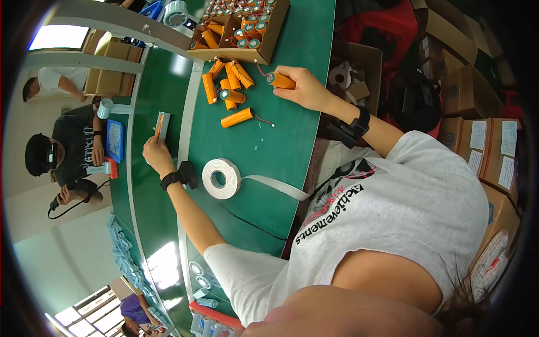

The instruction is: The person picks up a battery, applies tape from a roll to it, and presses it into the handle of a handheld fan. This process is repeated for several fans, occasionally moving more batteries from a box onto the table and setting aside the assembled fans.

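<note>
My right hand is closed around an orange cylindrical battery pack with a thin red wire, above the green table. My left hand reaches out to the left, its fingers closed on a flat, light-grey piece with an orange strip; what exactly it is I cannot make out. Several more orange battery packs lie in a loose pile left of my right hand. One pack rests apart, its wire trailing right. Nearer to me lies a white tape roll, with a loose strip running toward the table edge.
A cardboard box of battery packs stands at the far end. Left of the table runs a green belt. Across it a person in a black cap works beside a blue tray. Cartons are stacked on the right.
</note>
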A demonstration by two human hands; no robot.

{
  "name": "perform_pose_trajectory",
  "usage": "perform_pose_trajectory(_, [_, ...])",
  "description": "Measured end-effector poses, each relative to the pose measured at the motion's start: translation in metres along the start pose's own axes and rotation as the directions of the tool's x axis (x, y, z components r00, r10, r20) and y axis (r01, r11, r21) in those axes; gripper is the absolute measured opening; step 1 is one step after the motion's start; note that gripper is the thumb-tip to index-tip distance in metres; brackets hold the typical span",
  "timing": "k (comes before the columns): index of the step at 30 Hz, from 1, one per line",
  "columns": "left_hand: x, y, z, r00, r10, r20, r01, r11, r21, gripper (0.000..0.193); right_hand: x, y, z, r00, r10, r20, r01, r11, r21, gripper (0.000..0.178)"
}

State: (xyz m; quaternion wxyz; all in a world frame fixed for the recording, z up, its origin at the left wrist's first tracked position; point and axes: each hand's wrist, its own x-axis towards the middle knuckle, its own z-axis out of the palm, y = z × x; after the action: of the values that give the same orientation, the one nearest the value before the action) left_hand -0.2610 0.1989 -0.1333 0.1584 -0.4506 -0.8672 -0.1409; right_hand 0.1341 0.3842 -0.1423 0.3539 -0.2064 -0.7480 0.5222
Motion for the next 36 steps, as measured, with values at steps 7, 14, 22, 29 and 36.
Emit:
perform_pose_trajectory(7, [0.022, 0.030, -0.007, 0.997, 0.046, 0.056, -0.048, 0.998, 0.036, 0.016, 0.005, -0.018, -0.015, 0.991, 0.131, 0.013, -0.131, 0.991, -0.009, 0.016])
perform_pose_trajectory(14, [0.032, 0.023, -0.028, 0.983, 0.012, 0.183, -0.030, 0.995, 0.096, 0.021, 0.050, -0.071, -0.037, 0.935, -0.354, -0.027, 0.314, 0.860, -0.403, 0.020])
perform_pose_trajectory(22, [-0.046, 0.064, -0.093, 0.895, 0.415, 0.163, -0.313, 0.844, -0.435, 0.047, 0.088, -0.135, -0.039, 0.812, -0.531, 0.242, 0.583, 0.744, -0.325, 0.020])
perform_pose_trajectory(29, [-0.133, 0.101, -0.091, 0.925, 0.016, 0.380, 0.151, 0.902, -0.404, 0.049, -0.037, -0.083, 0.050, 0.803, -0.033, 0.595, 0.257, 0.920, -0.296, 0.048])
perform_pose_trajectory(36, [-0.166, 0.128, -0.119, 0.953, -0.280, -0.113, 0.108, 0.666, -0.738, 0.033, -0.085, -0.063, 0.081, 0.843, 0.040, 0.536, -0.119, 0.986, 0.113, 0.030])
